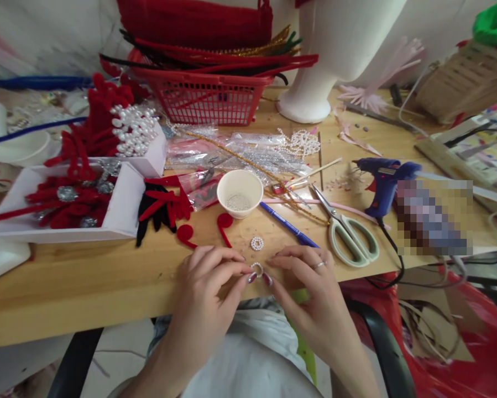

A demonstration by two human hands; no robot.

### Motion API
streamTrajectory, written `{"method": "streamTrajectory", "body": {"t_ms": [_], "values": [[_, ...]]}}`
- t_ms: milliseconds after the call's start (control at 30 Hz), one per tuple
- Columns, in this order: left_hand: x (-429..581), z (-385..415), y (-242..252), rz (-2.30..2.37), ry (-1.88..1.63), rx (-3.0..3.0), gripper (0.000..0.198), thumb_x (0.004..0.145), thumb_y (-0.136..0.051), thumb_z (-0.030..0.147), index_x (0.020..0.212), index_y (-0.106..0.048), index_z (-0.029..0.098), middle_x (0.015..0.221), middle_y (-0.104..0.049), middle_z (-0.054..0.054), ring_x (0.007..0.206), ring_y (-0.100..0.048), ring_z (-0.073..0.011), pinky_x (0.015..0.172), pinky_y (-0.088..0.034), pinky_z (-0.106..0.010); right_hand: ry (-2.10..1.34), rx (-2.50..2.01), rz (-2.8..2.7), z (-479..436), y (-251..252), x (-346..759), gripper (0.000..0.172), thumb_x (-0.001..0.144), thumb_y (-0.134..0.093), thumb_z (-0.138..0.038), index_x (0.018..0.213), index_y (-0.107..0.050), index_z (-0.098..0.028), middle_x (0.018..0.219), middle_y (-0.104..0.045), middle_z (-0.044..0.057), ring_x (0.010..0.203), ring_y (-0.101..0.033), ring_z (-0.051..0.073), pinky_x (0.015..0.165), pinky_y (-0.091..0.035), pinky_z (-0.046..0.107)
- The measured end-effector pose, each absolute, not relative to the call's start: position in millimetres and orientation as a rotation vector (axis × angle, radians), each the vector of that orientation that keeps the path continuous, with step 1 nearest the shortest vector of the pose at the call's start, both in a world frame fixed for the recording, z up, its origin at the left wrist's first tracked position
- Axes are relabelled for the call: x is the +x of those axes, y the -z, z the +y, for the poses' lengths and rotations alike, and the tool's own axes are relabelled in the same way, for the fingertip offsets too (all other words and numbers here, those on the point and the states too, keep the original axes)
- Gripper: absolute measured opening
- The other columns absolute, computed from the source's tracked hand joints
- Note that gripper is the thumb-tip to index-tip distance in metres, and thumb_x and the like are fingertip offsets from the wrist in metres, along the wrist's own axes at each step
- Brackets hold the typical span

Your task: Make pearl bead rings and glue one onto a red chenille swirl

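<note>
Between my fingertips is a small ring of white pearl beads (257, 269), just above the table's front edge. My left hand (209, 282) pinches its left side between thumb and forefinger. On the other side, my right hand (308, 282), with a silver ring on one finger, has its thumb against the beads. A finished-looking pearl bead flower (257, 244) lies flat on the wood beyond my fingers. Behind it stands a white paper cup (240, 193) with small beads at the bottom. Two red curled pieces (186, 234) lie near my left hand.
A blue pen (289, 224), green-handled scissors (350, 235) and a blue glue gun (383, 179) lie to the right. White boxes (124, 202) of red fuzzy pieces stand left. A red basket (207, 99) and a white stand (306, 105) are at the back.
</note>
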State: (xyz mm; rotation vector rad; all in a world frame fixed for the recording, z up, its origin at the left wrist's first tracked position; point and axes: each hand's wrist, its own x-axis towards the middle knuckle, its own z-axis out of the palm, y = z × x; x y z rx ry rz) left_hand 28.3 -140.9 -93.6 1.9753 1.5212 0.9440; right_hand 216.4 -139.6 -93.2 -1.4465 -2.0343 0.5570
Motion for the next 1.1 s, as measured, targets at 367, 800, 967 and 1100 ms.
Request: {"method": "streamTrajectory", "body": {"t_ms": [367,800,967,1100], "values": [[41,-136,100,1.618,-0.913,2.085,0.012,0.088,-0.067,0.014,0.087,-0.073,0.024,0.091,-0.069,-0.001,0.089,-0.057,-0.0220,0.078,-0.043,-0.041,-0.603,-1.415,-1.987,-141,102,210,0.012,0.092,-0.063,-0.019,0.102,-0.069,-0.021,0.099,-0.063,0.006,0.094,-0.050,0.022,0.086,-0.042,0.040],[23,-150,101,1.386,-0.905,2.328,0.033,0.089,-0.059,0.006,0.119,-0.064,0.017,0.109,-0.062,-0.009,0.101,-0.056,-0.0223,0.087,-0.045,-0.043,-0.569,-1.374,-1.987,-139,107,211,0.011,0.090,-0.066,-0.018,0.101,-0.070,-0.019,0.096,-0.065,0.006,0.092,-0.052,0.022,0.085,-0.043,0.041],[23,-154,104,1.384,-0.800,2.431,0.034,0.091,-0.061,0.021,0.125,-0.061,0.020,0.119,-0.059,-0.012,0.105,-0.054,-0.0278,0.088,-0.042,-0.048,-0.559,-1.355,-1.986,-139,107,211,0.013,0.090,-0.065,-0.016,0.102,-0.070,-0.018,0.097,-0.065,0.007,0.092,-0.050,0.022,0.083,-0.044,0.041],[24,-154,104,1.403,-0.779,2.441,0.032,0.092,-0.061,0.026,0.123,-0.062,0.020,0.120,-0.059,-0.012,0.106,-0.053,-0.0293,0.088,-0.041,-0.050,-0.554,-1.368,-1.991,-141,107,211,0.014,0.089,-0.066,-0.015,0.102,-0.070,-0.018,0.096,-0.065,0.007,0.092,-0.049,0.022,0.082,-0.045,0.040]]}}
